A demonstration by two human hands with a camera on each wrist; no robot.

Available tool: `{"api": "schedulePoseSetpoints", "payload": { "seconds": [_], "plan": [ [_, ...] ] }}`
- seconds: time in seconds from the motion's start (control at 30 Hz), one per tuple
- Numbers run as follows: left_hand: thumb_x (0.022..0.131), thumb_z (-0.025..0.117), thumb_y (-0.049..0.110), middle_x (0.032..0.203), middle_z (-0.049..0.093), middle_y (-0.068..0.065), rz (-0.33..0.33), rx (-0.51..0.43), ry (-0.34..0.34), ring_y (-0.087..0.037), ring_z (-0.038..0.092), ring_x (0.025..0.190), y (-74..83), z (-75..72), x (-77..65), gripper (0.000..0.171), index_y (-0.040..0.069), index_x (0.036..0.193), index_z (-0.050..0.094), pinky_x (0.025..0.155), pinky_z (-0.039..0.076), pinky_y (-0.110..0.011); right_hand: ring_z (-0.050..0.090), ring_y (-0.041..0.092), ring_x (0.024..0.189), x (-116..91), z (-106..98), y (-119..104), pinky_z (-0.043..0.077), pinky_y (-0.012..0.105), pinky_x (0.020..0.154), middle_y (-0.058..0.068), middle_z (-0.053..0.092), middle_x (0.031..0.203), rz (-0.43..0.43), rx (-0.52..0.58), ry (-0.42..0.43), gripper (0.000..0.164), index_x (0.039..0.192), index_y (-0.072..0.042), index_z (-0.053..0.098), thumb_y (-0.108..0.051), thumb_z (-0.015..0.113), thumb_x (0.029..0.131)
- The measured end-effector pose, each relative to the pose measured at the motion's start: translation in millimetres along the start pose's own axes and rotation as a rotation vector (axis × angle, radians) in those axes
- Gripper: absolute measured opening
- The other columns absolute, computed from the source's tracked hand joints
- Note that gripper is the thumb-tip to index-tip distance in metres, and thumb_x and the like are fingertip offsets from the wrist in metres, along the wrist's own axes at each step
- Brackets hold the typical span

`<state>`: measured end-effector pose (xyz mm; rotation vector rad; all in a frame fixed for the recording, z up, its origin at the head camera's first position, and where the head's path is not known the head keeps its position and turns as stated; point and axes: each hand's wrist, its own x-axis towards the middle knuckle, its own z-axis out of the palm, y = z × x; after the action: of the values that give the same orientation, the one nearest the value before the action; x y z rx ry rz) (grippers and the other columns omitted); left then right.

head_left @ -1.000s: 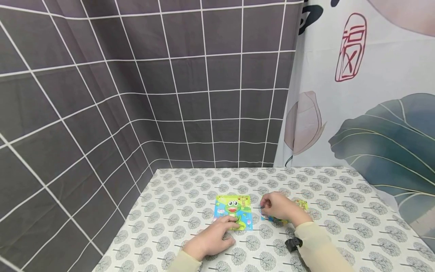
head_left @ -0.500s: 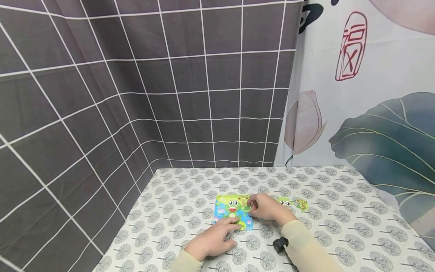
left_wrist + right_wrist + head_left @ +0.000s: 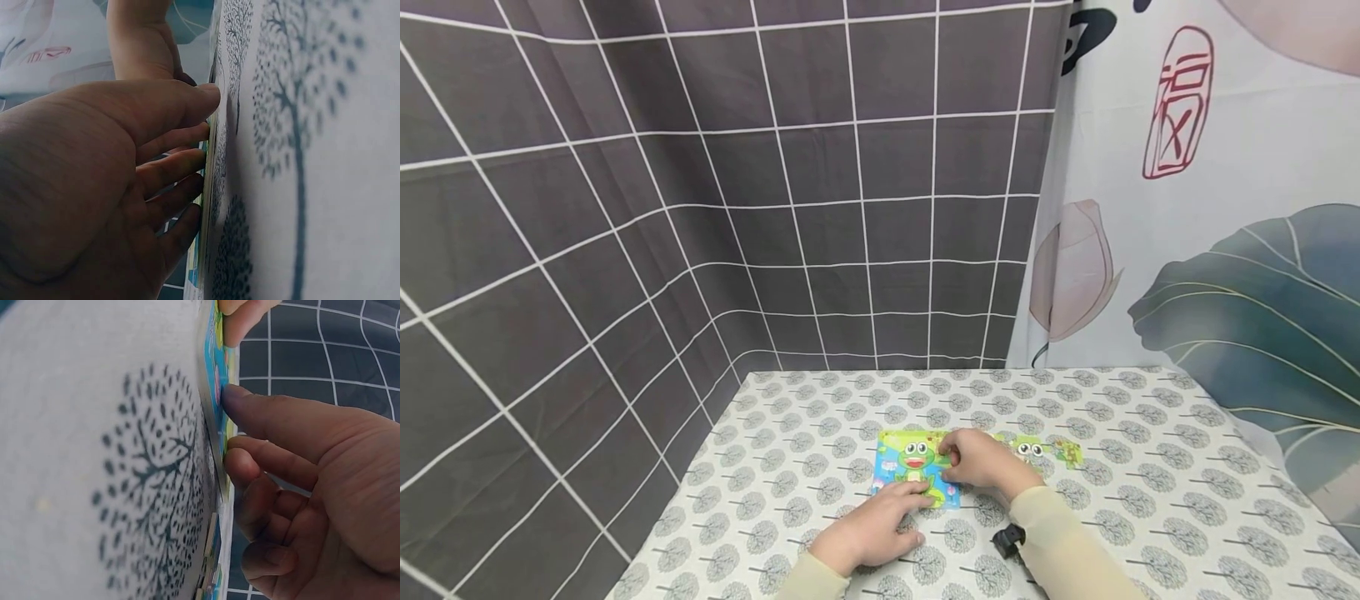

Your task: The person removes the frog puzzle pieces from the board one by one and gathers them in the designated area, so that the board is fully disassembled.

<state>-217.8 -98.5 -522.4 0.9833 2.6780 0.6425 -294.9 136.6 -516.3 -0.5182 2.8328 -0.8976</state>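
A square puzzle board (image 3: pixel 892 442) with a green frog picture lies on the table. My left hand (image 3: pixel 876 522) rests over its lower part, fingers stretched and fingertips on the picture; the left wrist view shows the fingers (image 3: pixel 172 174) straight against the board's face. My right hand (image 3: pixel 977 460) is at the board's right side. In the right wrist view its thumb and bent index finger (image 3: pixel 240 464) meet the board surface a little apart, the other fingers curled in. I cannot tell whether a puzzle piece is between them.
Several loose puzzle pieces (image 3: pixel 1028 448) lie to the right of the board, some showing frog eyes and a tree. A white tree-print cloth (image 3: pixel 820 408) covers the table. A dark grid curtain (image 3: pixel 820 208) and a white flower-print curtain (image 3: pixel 1262 150) hang behind it.
My right hand has moved left from the loose pieces to the board's right side, uncovering the frog-eyes piece. The left hand has stayed on the board.
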Motion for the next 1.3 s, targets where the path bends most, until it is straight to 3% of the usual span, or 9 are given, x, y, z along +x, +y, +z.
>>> {"api": "schedulePoseSetpoints", "payload": {
  "seconds": [0.2,0.77,1.03,1.3],
  "plan": [
    [0.098,0.071,0.028,0.163,0.042,0.006,0.002,0.009,0.005,-0.019,0.037,0.151,0.3,0.4,0.9,0.053,0.022,0.149,0.059,0.122,0.038,-0.043,0.050,0.013,0.065,-0.6,0.2,-1.3,0.046,0.033,0.067,-0.003,0.057,0.074,0.001,0.005,0.009,0.032,0.107,-0.011,0.075,-0.016,0.091,0.080],
    [0.098,0.072,0.027,0.163,0.042,0.004,0.021,0.029,0.014,-0.020,0.038,0.150,1.5,0.5,0.5,0.054,0.021,0.150,0.058,0.121,0.039,-0.043,0.051,0.015,0.069,2.0,2.4,0.5,0.047,0.034,0.068,-0.001,0.056,0.079,0.004,0.044,0.010,0.034,0.103,-0.013,0.070,-0.014,0.092,0.078],
    [0.097,0.072,0.027,0.163,0.042,0.005,0.021,0.027,0.010,-0.019,0.037,0.150,1.5,0.4,-0.4,0.055,0.022,0.150,0.058,0.121,0.039,-0.043,0.050,0.016,0.073,5.8,2.7,3.2,0.047,0.035,0.070,0.000,0.056,0.082,-0.014,0.007,0.029,0.035,0.099,-0.016,0.068,-0.014,0.093,0.075],
    [0.097,0.073,0.027,0.164,0.041,0.005,0.026,0.018,0.009,-0.020,0.037,0.151,1.0,0.2,-0.4,0.055,0.023,0.150,0.057,0.122,0.038,-0.044,0.054,0.012,0.073,9.0,1.7,4.7,0.051,0.034,0.071,-0.007,0.058,0.078,-0.044,-0.037,0.080,0.019,0.092,-0.018,0.071,-0.009,0.085,0.084]
  ]
}}
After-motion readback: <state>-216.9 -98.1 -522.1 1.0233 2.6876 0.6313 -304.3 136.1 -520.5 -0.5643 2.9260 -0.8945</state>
